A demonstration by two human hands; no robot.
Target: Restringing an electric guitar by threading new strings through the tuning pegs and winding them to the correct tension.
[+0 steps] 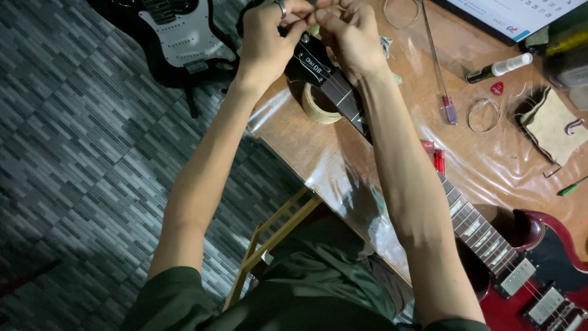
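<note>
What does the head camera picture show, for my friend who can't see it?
Two bare hands, left hand and right hand, meet at the black headstock of a dark red electric guitar lying on a plastic-covered wooden table. A roll of tape sits under the neck; a screwdriver, coiled strings and a red pick lie nearby.

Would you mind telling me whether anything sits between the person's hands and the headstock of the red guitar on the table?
Nothing visible does. Both the left hand and the right hand are already on the black headstock, fingers closed around its top end. The roll of tape lies beneath the neck, not between hands and headstock.
</note>
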